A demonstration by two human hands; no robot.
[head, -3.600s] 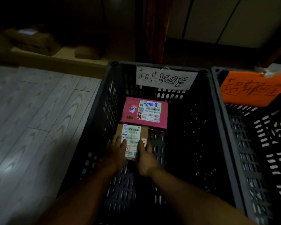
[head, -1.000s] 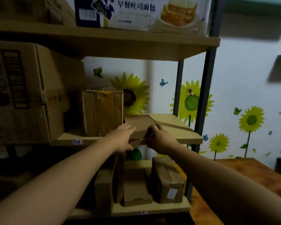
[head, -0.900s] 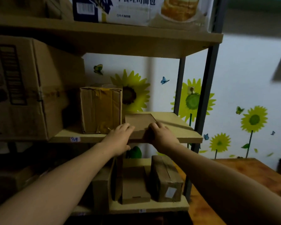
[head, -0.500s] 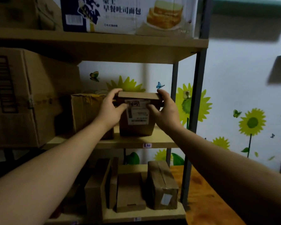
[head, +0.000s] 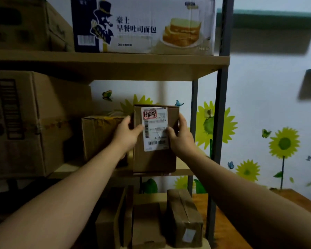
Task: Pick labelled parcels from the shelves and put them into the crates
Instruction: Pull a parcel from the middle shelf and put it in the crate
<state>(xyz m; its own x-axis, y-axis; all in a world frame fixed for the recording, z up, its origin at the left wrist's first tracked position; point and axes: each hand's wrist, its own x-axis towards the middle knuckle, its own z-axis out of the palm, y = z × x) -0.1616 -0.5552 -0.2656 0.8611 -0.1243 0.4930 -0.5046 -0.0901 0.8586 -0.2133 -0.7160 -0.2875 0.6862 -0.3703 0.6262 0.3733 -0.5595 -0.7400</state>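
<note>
— Where is the parcel (head: 155, 155)?

— Upright at the front edge of the middle shelf (head: 70, 168), with its white label (head: 155, 129) facing the camera. Its lower edge lines up with the shelf's lip; whether it rests there or hangs just clear cannot be told.

— And how does the person have hold of it?

— With both hands, one on each side. The left hand (head: 127, 134) grips the left edge, thumb laid across the front beside the label, the fingers wrapped out of sight behind. The right hand (head: 180, 139) clasps the right edge, its thumb pressing on the label's lower right part, the fingers curled round the side.

— The arms?

— Both are stretched forward and upward, the forearms rising from the bottom corners of the view and converging on the parcel.

— What stands around it?

— A taped box (head: 101, 135) just to the left, partly behind the left hand, and a large carton (head: 25, 123) farther left on the same shelf. A printed bread carton (head: 144, 26) sits on the shelf above. Below, several brown boxes (head: 184, 218) stand side by side.
</note>
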